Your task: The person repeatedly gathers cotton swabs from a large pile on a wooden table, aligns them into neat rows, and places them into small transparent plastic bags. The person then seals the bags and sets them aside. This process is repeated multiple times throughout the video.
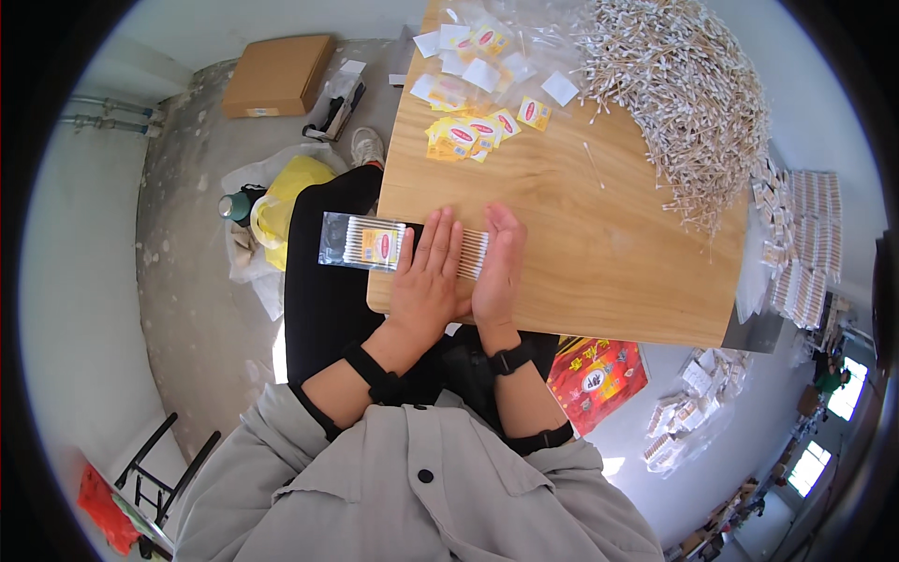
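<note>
A clear plastic bag (332,240) juts past the table's left edge, with a row of white-tipped cotton swabs (473,255) partly inside it. A yellow and white label card (380,246) shows among the swabs in the bag. My left hand (426,272) lies flat across the middle of the row, its fingers stretched out and hiding the swabs beneath. On its side edge, my right hand (498,267) stands against the swabs' right ends, palm turned left, fingers extended and slightly bent.
A large heap of loose cotton swabs (688,103) covers the table's far right. Label cards (468,136) and clear bags (552,42) lie at the far left. One stray swab (594,165) rests on the wooden table (609,262). Stacked packs (805,234) stand beyond the right edge.
</note>
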### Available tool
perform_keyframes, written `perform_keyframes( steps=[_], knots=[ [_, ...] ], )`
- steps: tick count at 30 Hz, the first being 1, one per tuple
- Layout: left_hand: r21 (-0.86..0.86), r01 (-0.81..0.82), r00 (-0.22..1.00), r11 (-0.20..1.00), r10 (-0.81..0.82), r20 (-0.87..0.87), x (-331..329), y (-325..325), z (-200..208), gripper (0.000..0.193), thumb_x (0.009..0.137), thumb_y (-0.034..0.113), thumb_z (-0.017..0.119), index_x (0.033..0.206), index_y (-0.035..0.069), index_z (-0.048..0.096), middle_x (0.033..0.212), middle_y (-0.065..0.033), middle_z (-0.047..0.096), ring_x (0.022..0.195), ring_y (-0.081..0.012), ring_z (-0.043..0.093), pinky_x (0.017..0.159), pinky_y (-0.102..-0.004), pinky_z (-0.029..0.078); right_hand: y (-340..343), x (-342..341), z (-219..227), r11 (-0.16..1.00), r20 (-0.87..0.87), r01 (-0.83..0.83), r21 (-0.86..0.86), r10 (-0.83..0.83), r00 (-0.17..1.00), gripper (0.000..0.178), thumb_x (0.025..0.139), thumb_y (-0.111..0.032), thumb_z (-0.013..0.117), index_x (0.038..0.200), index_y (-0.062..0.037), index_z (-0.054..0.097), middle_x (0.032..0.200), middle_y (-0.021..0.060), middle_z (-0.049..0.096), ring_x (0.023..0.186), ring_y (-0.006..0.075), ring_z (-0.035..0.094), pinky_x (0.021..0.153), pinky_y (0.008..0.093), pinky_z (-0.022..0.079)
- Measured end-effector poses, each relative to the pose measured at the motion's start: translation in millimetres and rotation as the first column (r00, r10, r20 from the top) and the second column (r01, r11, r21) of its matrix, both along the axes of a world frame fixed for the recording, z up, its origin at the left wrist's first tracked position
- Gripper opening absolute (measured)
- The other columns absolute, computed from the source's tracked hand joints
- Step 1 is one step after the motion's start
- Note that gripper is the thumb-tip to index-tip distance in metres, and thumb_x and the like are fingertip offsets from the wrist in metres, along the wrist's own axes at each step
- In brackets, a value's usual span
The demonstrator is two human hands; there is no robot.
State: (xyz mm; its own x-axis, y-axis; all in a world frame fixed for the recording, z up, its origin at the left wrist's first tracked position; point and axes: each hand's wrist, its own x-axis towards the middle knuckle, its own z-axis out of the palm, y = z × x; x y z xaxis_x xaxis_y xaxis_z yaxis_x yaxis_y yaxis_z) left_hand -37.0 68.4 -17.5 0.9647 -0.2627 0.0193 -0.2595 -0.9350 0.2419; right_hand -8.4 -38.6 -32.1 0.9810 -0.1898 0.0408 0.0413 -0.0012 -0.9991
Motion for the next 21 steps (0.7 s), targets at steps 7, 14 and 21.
perform_keyframes(
  steps=[7,14,21],
  knots=[
    [-0.015,-0.018,1.000,1.000,0.017,-0.026,-4,9,4,0.092,0.081,0.047,0.066,0.150,-0.003,0.030,0.159,-0.0164,0.027,0.149,-0.0280,0.022,0.119,-0.0513,0.013,-2,10,-6,0.931,-0.021,0.019,0.364,-0.012,1.000,0.047,0.107,-0.033,0.031,0.133,0.0056,0.042,0.129,0.0152,0.049,0.127,0.0258,0.046,0.116,0.0406,0.032],
    [0.013,-0.038,0.999,0.999,0.038,-0.011,-6,7,1,0.081,0.089,0.039,0.062,0.151,-0.001,0.028,0.160,-0.0152,0.025,0.150,-0.0270,0.020,0.119,-0.0531,0.011,8,5,-19,0.927,-0.010,0.122,0.355,-0.127,0.992,0.048,0.107,-0.034,0.031,0.133,0.0055,0.041,0.128,0.0160,0.049,0.128,0.0268,0.045,0.116,0.0405,0.031],
    [-0.087,-0.050,0.998,0.995,0.047,-0.039,-8,10,4,0.084,0.088,0.041,0.060,0.151,-0.003,0.027,0.160,-0.0169,0.024,0.150,-0.0279,0.019,0.120,-0.0517,0.010,3,9,-25,0.886,-0.072,0.064,0.458,-0.035,0.997,0.049,0.107,-0.033,0.030,0.136,0.0057,0.038,0.132,0.0166,0.046,0.130,0.0260,0.043,0.118,0.0391,0.028]
  ],
)
